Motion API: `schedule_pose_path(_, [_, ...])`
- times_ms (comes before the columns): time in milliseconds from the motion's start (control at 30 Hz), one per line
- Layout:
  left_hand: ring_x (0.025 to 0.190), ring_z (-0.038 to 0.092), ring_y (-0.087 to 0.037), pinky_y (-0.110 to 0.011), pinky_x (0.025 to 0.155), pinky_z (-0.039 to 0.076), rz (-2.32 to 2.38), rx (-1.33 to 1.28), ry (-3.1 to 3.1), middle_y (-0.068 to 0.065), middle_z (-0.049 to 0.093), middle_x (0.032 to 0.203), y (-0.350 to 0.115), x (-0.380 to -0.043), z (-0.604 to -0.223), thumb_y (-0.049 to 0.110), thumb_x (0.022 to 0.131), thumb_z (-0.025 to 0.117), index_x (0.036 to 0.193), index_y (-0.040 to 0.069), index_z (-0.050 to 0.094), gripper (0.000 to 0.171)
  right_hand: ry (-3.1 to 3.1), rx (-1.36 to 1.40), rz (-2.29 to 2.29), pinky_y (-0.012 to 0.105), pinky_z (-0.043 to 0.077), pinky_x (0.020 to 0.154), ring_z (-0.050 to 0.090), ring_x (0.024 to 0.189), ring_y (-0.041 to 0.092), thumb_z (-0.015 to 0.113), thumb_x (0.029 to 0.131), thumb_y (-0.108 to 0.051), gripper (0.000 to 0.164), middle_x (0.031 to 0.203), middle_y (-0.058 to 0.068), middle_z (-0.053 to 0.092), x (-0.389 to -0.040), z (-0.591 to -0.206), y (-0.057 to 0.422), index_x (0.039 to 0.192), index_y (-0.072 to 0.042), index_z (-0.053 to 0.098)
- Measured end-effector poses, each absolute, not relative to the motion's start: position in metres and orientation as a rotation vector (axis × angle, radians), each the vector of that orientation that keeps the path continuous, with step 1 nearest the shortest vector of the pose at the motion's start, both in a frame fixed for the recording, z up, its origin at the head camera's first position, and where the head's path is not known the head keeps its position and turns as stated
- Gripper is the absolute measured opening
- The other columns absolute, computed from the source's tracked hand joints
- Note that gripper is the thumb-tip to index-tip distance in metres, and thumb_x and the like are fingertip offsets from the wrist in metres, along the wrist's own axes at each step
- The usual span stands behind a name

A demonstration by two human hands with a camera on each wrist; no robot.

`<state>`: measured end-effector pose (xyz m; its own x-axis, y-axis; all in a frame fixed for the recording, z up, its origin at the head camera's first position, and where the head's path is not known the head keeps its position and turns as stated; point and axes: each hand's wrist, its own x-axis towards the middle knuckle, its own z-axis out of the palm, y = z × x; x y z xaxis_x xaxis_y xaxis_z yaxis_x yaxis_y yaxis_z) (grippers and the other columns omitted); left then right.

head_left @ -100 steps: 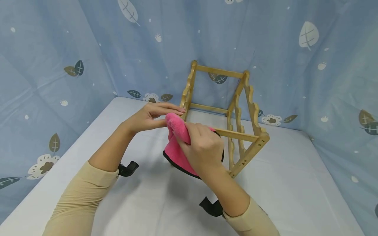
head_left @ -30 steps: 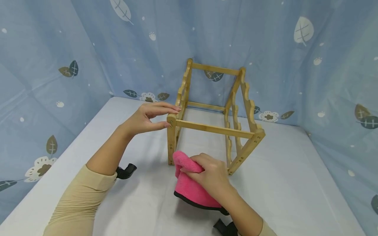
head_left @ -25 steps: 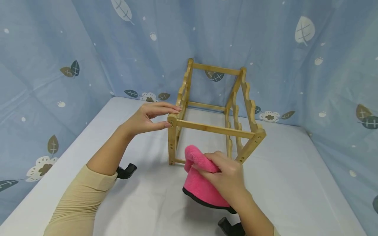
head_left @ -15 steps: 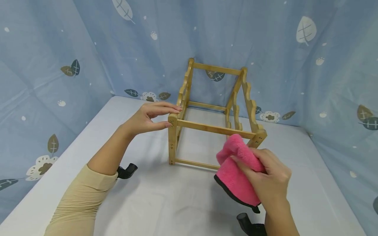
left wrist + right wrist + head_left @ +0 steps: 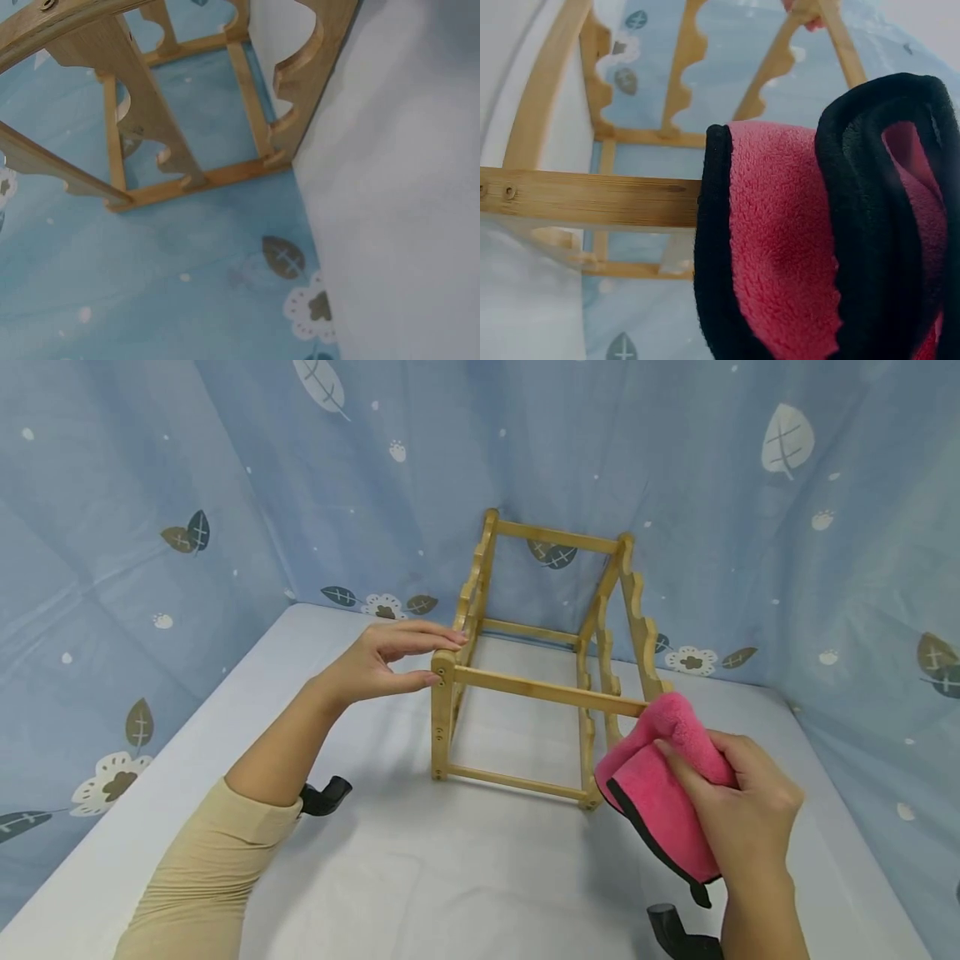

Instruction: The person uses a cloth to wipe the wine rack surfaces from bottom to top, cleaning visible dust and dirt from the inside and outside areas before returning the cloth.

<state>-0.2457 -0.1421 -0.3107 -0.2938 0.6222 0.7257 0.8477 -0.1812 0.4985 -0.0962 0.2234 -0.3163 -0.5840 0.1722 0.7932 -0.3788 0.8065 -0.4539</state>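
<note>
A light wooden rack [image 5: 547, 689] with scalloped side rails stands on the white tabletop. My left hand [image 5: 371, 664] holds its front left corner, thumb against the post and fingers laid over the top; only the rack shows in the left wrist view. In my right hand [image 5: 753, 814] is a folded pink plush cloth [image 5: 663, 802] with black edging, pinched between thumb and fingers. The cloth covers the rack's front right corner in the head view. Seen from the right wrist, the cloth [image 5: 780, 225] lies against a wooden bar [image 5: 592, 199], hiding one end of it.
Blue curtains [image 5: 360, 518] with leaf and flower prints hang behind and beside the white tabletop [image 5: 420, 893]. A black curved piece shows at my left wrist [image 5: 326, 795], and another black curved piece [image 5: 678, 935] at the right wrist.
My right hand has carried the cloth from the rack's front left corner, down past the front, then rightward and up to the front right corner. The left hand stays at its corner.
</note>
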Motion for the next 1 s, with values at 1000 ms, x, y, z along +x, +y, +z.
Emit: schedule_pose_path(1000, [0.123,0.052,-0.018,-0.030,0.098,0.047,-1.518,-1.708,-1.859,0.003,0.060,0.127,-0.142,-0.244,-0.309,-0.019,0.073,0.067,0.124,0.008,0.063,0.057,-2.479,0.562,0.247,0.029,0.050,0.044,0.064,0.057,0.013,0.087,0.064,-0.027,0.032,0.077,0.000,0.069,-0.106,-0.394,0.247,0.087,-0.012,0.071])
